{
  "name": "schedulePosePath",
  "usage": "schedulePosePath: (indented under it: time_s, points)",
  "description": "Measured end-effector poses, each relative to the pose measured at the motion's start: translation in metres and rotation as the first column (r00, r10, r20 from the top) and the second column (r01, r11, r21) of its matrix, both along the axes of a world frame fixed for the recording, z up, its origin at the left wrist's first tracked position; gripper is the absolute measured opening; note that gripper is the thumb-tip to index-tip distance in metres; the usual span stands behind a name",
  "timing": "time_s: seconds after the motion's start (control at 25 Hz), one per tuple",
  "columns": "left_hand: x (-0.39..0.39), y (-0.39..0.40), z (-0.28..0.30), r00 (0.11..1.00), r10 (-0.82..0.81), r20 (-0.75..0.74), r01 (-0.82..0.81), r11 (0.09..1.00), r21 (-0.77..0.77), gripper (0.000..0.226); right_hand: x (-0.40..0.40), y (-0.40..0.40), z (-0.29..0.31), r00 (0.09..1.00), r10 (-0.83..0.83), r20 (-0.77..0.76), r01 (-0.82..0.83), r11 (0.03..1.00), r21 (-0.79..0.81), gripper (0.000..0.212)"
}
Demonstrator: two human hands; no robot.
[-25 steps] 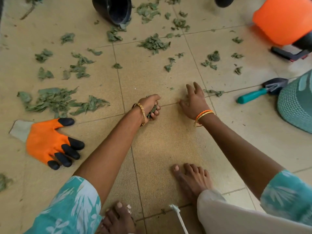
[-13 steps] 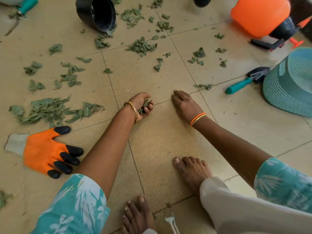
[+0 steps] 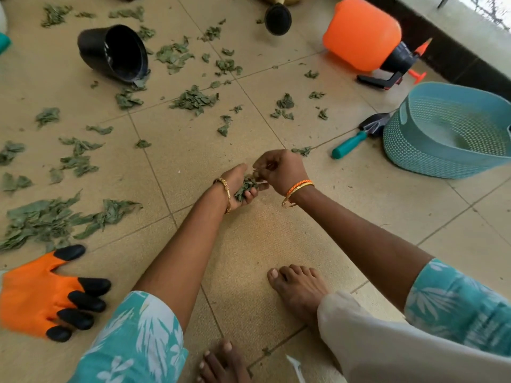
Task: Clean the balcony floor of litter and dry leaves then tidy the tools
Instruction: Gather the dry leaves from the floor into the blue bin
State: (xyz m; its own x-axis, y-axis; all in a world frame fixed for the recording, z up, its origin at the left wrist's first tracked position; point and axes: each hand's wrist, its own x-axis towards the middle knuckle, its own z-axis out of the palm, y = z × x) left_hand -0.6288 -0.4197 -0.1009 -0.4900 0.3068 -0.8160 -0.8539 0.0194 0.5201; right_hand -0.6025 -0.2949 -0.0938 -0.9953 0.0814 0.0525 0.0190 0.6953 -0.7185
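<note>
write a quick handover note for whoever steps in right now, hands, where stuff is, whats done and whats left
Left hand: cupped, gripping a bunch of leaves.
Right hand: pinching more leaves into that bunch.
Basket stands to the right, trowel beside it, sprayer behind. Pot lies tipped over; glove at left.
Done: the tile under the hands is mostly cleared.
Left: scattered leaves across the floor, then tidy the tools.

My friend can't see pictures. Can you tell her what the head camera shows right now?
A person crouching on a tiled balcony floor cups dry leaves in the left hand while the right hand pinches more in. More leaves, an orange glove, a tipped black pot, a trowel, a blue basket and an orange sprayer lie around.
</note>
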Motion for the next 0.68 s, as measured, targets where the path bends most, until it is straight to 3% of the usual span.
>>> schedulePosePath:
  time_s: [0.12, 0.2, 0.28, 0.4, 0.52, 0.68]
  points:
    - [0.001, 0.011, 0.001, 1.000, 0.010, -0.013, -0.010, 0.999, 0.044, 0.046, 0.003, -0.005, 0.008, 0.996, 0.024, 0.089, -0.023, 1.000, -0.010, 0.035]
    - [0.000, 0.013, -0.001, 0.998, 0.058, -0.017, -0.057, 0.996, 0.066, 0.040, -0.002, 0.004, 0.013, 0.983, 0.048, 0.178, -0.037, 0.997, -0.067, 0.029]
    - [-0.003, 0.011, -0.003, 0.995, 0.094, -0.016, -0.093, 0.994, 0.049, 0.039, -0.012, 0.025, 0.013, 0.985, -0.042, 0.169, 0.058, 0.994, -0.089, 0.021]
    - [-0.010, 0.008, -0.005, 0.993, 0.111, -0.037, -0.112, 0.994, -0.010, 0.037, -0.032, 0.063, 0.001, 0.952, -0.172, 0.254, 0.113, 0.967, 0.230, 0.047]
    - [-0.015, 0.007, -0.003, 0.992, 0.099, -0.083, -0.105, 0.992, -0.065, 0.034, -0.040, 0.071, -0.019, 0.893, -0.175, 0.414, 0.031, 0.943, 0.332, 0.058]
    - [-0.022, 0.007, -0.004, 0.990, 0.099, -0.101, -0.111, 0.987, -0.119, 0.031, -0.034, 0.045, -0.047, 0.982, -0.047, 0.182, -0.036, 0.903, 0.428, 0.036]
